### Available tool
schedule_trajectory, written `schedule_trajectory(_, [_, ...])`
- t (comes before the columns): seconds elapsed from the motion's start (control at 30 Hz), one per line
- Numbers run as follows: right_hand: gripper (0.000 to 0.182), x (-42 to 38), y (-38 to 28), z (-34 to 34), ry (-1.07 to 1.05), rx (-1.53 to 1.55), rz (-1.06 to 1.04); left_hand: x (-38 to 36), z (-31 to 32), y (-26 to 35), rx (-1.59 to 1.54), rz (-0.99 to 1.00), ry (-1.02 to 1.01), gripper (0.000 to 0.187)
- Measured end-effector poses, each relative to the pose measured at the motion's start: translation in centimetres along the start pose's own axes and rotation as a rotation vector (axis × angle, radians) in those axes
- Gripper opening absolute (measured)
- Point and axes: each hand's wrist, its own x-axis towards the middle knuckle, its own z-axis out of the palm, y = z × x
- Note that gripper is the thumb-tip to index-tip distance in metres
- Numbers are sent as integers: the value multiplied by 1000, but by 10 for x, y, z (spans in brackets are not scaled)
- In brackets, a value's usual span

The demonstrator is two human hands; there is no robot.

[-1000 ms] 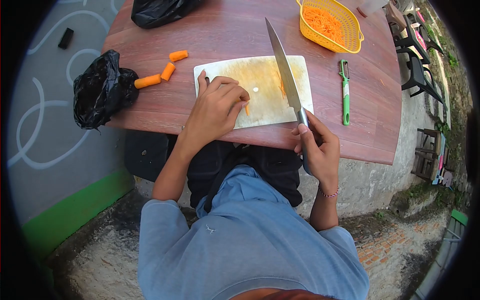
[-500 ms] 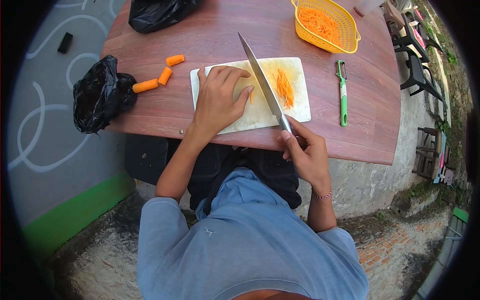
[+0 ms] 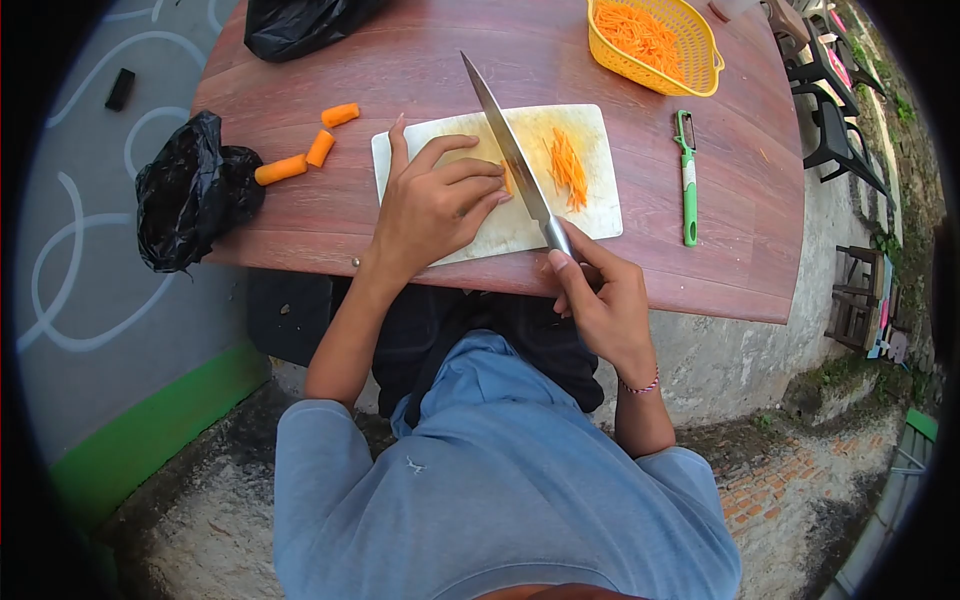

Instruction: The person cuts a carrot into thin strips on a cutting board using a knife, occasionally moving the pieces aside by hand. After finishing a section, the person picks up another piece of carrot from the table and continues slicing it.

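My right hand (image 3: 603, 295) is closed around the handle of a kitchen knife (image 3: 512, 152), whose blade points up and left across the white cutting board (image 3: 460, 130). Left of the blade, my left hand (image 3: 435, 205) rests over the board, its fingertips and thumb on a small carrot slice (image 3: 508, 178); the index finger sticks out and the hand hides part of the board. A little heap of carrot strips (image 3: 568, 170) lies on the board, right of the knife.
Carrot pieces (image 3: 282, 169) lie beside a black plastic bag (image 3: 190, 195) at the table's left edge. Another black bag (image 3: 300, 25) is at the back. To the right are a green peeler (image 3: 688, 180) and a yellow basket (image 3: 655, 75) of shredded carrot.
My left fingers have closed in on the carrot slice, which now sits at their tips near the blade. The knife has shifted slightly left and the view has moved a little.
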Motion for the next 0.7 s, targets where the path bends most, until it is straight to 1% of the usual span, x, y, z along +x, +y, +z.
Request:
schedule_trajectory(0.13, [44, 1, 3, 2, 13, -72, -72, -1, 3, 0, 14, -26, 7, 14])
schedule_trajectory(0.23, [44, 1, 0, 2, 6, -61, -38, -2, 6, 0, 7, -44, 23, 15])
schedule_trajectory(0.47, [43, 1, 2, 5, 23, -49, -48, -5, 7, 4, 93, 29, 11, 18])
schedule_trajectory(0.53, [43, 1, 5, 6, 30, -66, -90, -6, 7, 4, 92, 42, 5, 19])
schedule_trajectory(0.7, [43, 2, 5, 6, 27, -51, -64, -7, 0, 6, 102, 80, -33, 30])
